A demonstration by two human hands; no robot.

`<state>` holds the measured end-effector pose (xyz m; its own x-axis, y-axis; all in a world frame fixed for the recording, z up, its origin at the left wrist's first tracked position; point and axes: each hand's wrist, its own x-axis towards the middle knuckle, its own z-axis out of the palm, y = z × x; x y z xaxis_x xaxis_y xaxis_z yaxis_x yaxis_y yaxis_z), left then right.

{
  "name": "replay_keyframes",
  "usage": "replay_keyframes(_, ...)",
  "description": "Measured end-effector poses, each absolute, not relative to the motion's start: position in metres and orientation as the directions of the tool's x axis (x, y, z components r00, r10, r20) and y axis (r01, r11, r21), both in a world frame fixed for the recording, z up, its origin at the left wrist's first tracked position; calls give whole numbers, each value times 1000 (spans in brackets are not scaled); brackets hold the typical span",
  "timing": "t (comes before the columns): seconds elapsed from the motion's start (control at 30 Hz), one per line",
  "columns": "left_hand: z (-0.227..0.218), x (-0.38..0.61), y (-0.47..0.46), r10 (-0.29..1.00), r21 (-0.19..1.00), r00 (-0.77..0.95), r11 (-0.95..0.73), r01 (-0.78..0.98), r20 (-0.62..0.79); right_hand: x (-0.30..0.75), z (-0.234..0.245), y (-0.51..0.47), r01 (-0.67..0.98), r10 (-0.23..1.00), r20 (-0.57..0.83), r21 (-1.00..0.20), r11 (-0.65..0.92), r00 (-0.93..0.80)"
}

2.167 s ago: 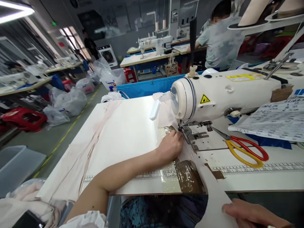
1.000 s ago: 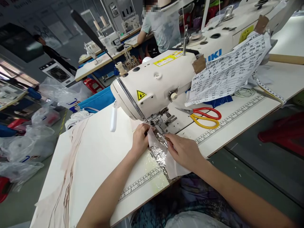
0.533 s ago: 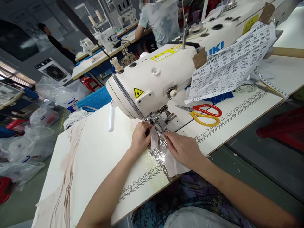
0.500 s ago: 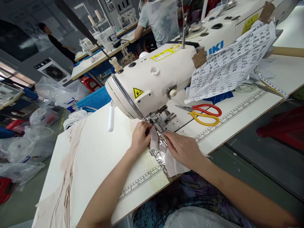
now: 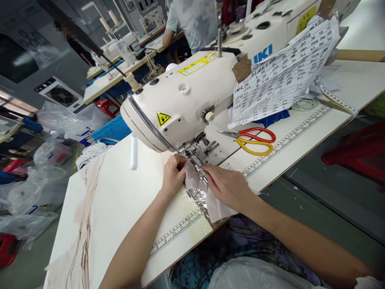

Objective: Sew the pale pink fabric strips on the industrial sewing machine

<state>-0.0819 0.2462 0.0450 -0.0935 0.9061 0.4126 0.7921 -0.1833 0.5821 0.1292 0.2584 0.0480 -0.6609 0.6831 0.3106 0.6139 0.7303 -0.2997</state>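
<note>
My left hand (image 5: 173, 173) is closed beside the presser foot of a white sewing machine (image 5: 177, 100), its fingertips pinching pale, thin fabric (image 5: 191, 176). Thumb and fingers of my right hand (image 5: 228, 185) are pressed together on the same fabric, by a narrow metal guide (image 5: 199, 165) in front of the foot. One end of the fabric hangs below my right palm towards the table edge. Shiny clear tape (image 5: 198, 194) covers the table between my hands. The fingertips of both hands are partly hidden.
Scissors (image 5: 254, 140) with red and yellow handles lie right of the needle area. A handwritten sheet (image 5: 282, 74) leans on the machine. Long pale fabric strips (image 5: 86, 216) lie at the left. A white table (image 5: 120, 192) bears printed rulers. Another person (image 5: 192, 24) sits behind.
My view has shifted slightly, so the machine and scissors appear further left. Both hands keep their grip by the presser foot, and the fabric between them lies a little more spread.
</note>
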Motion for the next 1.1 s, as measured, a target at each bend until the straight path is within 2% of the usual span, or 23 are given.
replay_keyframes(0.13, 42, -82, 246, 839, 389, 61, -314, 866, 541, 126, 50, 258, 645, 705, 263, -285, 709, -659)
replay_keyframes(0.27, 47, -83, 241, 823, 241, 219, -390, 889, 525, 134, 50, 251, 631, 703, 328, -309, 712, -632)
replay_keyframes(0.37, 55, -82, 234, 832, 180, 301, -422, 888, 466, 157, 53, 236, 566, 715, 338, -444, 695, -612)
replay_keyframes(0.43, 59, -79, 230, 848, 140, 332, -420, 897, 413, 179, 58, 222, 493, 722, 238, -591, 639, -650)
replay_keyframes(0.53, 61, -70, 225, 879, 104, 318, -375, 921, 355, 212, 63, 201, 385, 682, 119, -750, 537, -721)
replay_keyframes(0.6, 60, -61, 222, 895, 92, 275, -325, 941, 352, 230, 63, 189, 337, 674, 128, -789, 513, -727)
replay_keyframes(0.7, 58, -47, 216, 912, 70, 198, -238, 969, 360, 247, 58, 177, 340, 714, 186, -781, 524, -674)
replay_keyframes(0.8, 55, -41, 210, 914, 46, 179, -209, 977, 363, 254, 50, 172, 381, 747, 188, -766, 518, -637)
replay_keyframes(0.93, 50, -41, 206, 908, 22, 223, -247, 969, 354, 260, 43, 167, 401, 749, 137, -774, 489, -648)
replay_keyframes(1.1, 50, -43, 204, 912, 24, 242, -265, 964, 331, 268, 38, 161, 455, 787, 25, -804, 382, -616)
